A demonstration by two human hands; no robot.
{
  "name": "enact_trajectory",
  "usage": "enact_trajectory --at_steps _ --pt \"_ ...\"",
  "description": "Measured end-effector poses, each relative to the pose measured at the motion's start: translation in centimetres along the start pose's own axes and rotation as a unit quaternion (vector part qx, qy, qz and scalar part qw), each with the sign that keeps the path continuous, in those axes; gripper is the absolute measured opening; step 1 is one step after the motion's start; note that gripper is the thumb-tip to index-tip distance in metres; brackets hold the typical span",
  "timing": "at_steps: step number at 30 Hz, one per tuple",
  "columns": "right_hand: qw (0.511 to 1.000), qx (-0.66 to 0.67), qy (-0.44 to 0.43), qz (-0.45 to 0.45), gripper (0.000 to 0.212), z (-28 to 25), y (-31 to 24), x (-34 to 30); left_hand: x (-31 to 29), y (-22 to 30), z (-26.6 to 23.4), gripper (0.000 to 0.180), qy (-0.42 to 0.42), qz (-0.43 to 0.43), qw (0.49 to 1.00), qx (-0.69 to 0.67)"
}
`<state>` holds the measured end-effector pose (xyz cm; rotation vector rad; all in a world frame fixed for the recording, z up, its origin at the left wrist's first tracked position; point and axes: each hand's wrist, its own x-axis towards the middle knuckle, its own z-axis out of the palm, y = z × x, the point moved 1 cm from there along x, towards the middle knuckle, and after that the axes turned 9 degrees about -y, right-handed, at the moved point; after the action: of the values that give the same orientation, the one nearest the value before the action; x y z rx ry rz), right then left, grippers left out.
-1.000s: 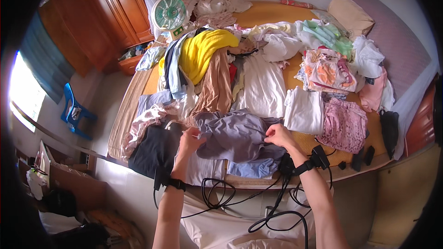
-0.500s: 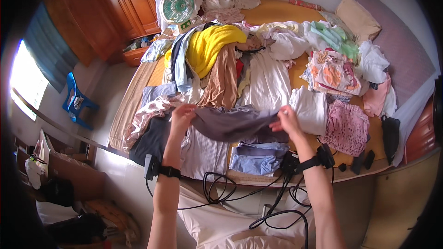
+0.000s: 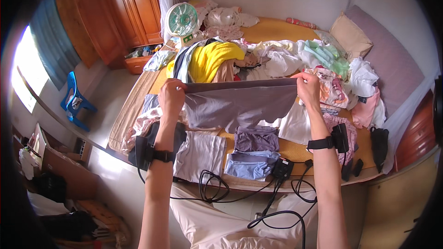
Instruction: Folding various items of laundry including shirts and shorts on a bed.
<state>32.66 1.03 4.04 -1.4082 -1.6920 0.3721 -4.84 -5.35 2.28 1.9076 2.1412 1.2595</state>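
Observation:
A dark grey-purple garment [image 3: 240, 103] is stretched taut between my two hands above the bed, its lower part hanging in loose folds; its exact kind does not show. My left hand [image 3: 172, 97] is closed on its left upper corner, and my right hand [image 3: 308, 85] pinches the right one. Just below it on the bed lie a folded grey-purple garment [image 3: 257, 138] and a folded light blue one [image 3: 251, 164]. To their left is a flat pale grey ribbed garment [image 3: 199, 154]. A white folded cloth [image 3: 295, 127] is partly covered by the held garment.
Heaped clothes with a yellow towel-like cloth [image 3: 214, 60] fill the far side, near a green-white fan [image 3: 182, 20]. A printed folded stack [image 3: 334, 83] stands right. Black cables [image 3: 214, 186] and a black box [image 3: 282, 168] lie at the bed's near edge. A blue chair [image 3: 76, 101] stands left.
Both hands have risen and moved apart, and the garment between them has gone from sagging and bunched to stretched and hanging. The folded grey-purple garment below is now uncovered.

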Motion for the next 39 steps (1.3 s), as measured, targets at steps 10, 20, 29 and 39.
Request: enact_trajectory --at_steps 10,20,29,39 --pt "0.993 0.084 -0.066 0.057 0.015 -0.8 -0.8 -1.2 1.4 -0.2 1.4 0.046 -0.150 -0.028 0.983 -0.098" --pt "0.981 0.129 -0.055 0.133 0.018 -3.7 -0.9 -1.4 2.4 0.7 -0.9 0.019 -0.071 -0.060 0.960 -0.263" --pt "0.954 0.192 -0.134 0.189 0.017 0.5 3.0 -0.7 3.0 -3.1 3.7 0.020 -0.172 -0.103 0.931 -0.306" --pt "0.957 0.234 -0.162 0.057 0.016 2.6 5.9 -7.2 -1.8 -6.2 3.1 0.019 -0.149 0.011 0.960 -0.238"
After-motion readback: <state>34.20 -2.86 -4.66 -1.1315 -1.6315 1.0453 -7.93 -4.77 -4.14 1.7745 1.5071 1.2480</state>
